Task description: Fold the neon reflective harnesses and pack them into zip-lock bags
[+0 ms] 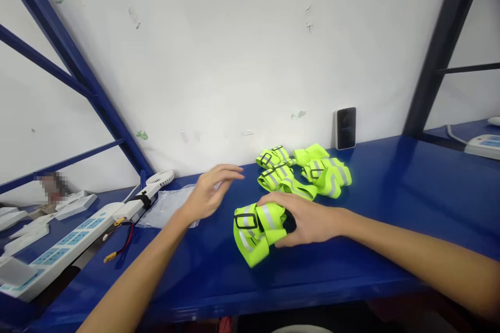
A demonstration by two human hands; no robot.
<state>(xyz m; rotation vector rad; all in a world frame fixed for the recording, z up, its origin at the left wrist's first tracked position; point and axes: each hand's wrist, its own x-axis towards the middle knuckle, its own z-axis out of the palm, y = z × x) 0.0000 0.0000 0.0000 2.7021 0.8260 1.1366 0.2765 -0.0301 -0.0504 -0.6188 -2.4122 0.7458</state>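
Note:
My right hand (307, 218) is wrapped round a folded neon-yellow reflective strap (255, 231) with grey stripes and a black buckle, resting on the blue shelf (390, 203). My left hand (211, 190) hovers above the shelf to the left of it, fingers spread, holding nothing. It is just over a clear plastic bag (164, 208). Behind the held strap lies a pile of several similar folded neon straps (308, 171).
A white power strip (66, 244) with red and black wires lies at the left, a small white fan (158, 179) beside it. A dark phone-like device (346, 128) leans on the white wall. Blue shelf posts stand left and right. Another white power strip (484, 144) sits far right.

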